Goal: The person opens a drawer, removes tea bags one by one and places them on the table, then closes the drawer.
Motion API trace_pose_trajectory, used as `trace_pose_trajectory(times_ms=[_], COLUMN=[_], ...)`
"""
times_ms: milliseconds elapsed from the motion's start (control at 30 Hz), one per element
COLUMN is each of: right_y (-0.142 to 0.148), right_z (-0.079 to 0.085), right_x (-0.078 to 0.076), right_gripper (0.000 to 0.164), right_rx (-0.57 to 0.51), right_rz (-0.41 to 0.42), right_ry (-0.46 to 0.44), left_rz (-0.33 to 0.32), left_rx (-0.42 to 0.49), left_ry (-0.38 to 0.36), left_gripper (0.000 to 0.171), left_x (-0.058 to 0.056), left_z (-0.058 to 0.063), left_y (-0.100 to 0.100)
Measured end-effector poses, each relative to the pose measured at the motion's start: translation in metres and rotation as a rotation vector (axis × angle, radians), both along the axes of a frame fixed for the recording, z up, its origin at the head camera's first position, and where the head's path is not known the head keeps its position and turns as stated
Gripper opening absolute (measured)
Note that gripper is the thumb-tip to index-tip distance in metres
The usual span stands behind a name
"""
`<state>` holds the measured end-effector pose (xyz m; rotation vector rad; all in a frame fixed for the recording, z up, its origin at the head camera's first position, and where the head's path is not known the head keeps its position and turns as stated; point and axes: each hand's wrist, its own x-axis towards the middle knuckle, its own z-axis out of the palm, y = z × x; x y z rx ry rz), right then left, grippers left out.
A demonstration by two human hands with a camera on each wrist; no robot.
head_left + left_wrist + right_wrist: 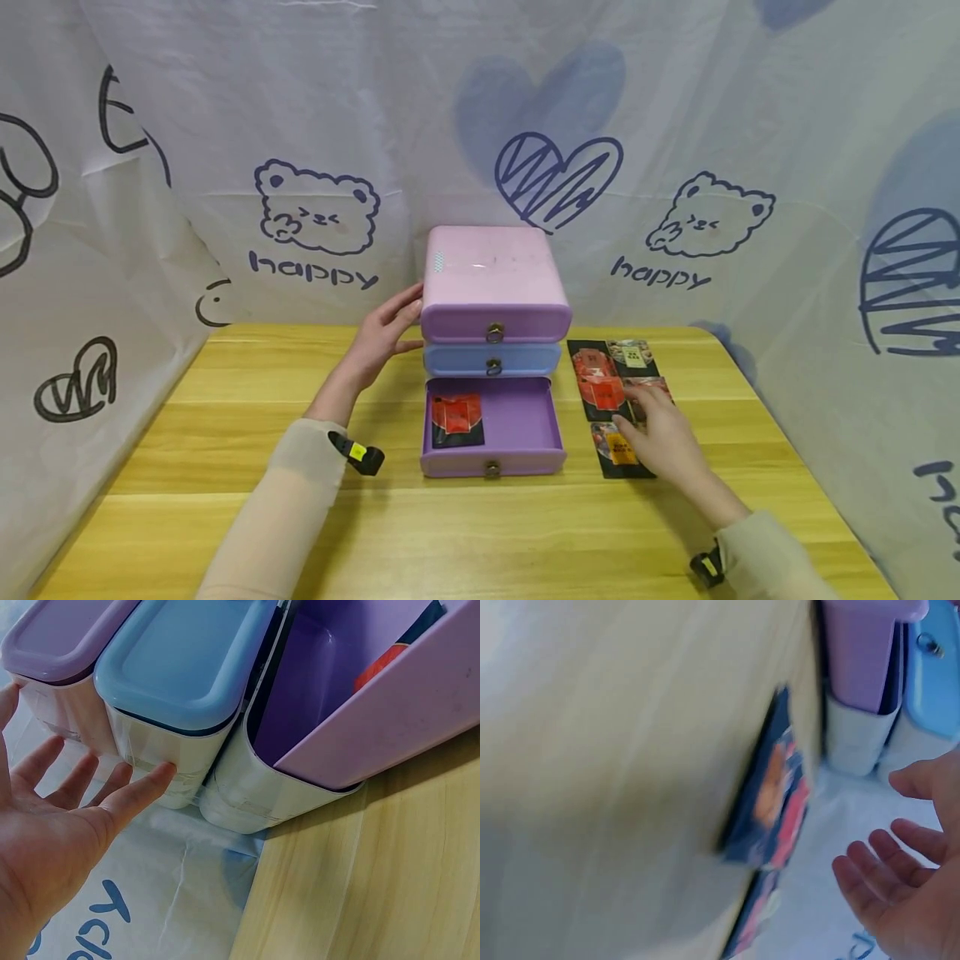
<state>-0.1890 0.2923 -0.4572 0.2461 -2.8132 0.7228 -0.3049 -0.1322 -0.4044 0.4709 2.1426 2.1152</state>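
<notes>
A small three-tier drawer box (495, 267) stands on the table, its purple bottom drawer (521, 412) pulled out. Inside that drawer, toward the left, lies a flat black packet with a red label (457, 419). My left hand (378, 337) is at the left side of the box with fingers spread; in the left wrist view its fingertips are right at the side wall of the tiers. Over the group of flat packets on the right is my right hand (663, 433), fingers apart and loosely bent, holding nothing. It partly hides a packet with an orange label (621, 448) and others beneath it.
Several packets lie in rows right of the box, including red-labelled ones (600, 393) and one with a pale green label (634, 357). The blue middle drawer (450, 360) and purple top drawer (457, 323) are closed. A printed cloth (420, 108) hangs behind the wooden table (465, 533).
</notes>
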Motion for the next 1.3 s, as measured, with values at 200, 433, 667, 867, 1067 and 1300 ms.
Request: trace_pose_trajectory(times_ms=[200, 433, 667, 867, 1067, 1300], right_y=[-0.026, -0.058, -0.086, -0.105, -0.121, -0.14], right_z=[0.01, 0.023, 0.031, 0.034, 0.035, 0.04], right_x=[-0.001, -0.006, -0.013, -0.021, -0.027, -0.035], right_gripper=[0.051, 0.055, 0.056, 0.059, 0.07, 0.073], right_rx=[0.004, 0.038, 0.092, 0.133, 0.164, 0.207], right_rz=[0.123, 0.291, 0.409, 0.496, 0.564, 0.6], right_ry=[0.127, 0.151, 0.083, 0.009, -0.03, -0.071], left_rz=[-0.001, 0.008, 0.007, 0.005, -0.002, -0.002], left_rx=[-0.006, 0.001, 0.005, 0.004, 0.025, 0.015], left_ry=[-0.001, -0.002, -0.002, 0.009, -0.003, 0.002], left_gripper=[0.059, 0.059, 0.059, 0.059, 0.058, 0.059], left_x=[-0.001, -0.002, -0.003, -0.003, -0.002, -0.001], left_z=[0.0, 0.001, 0.003, 0.002, 0.0, 0.0], left_y=[-0.001, -0.002, -0.003, -0.002, 0.0, 0.0])
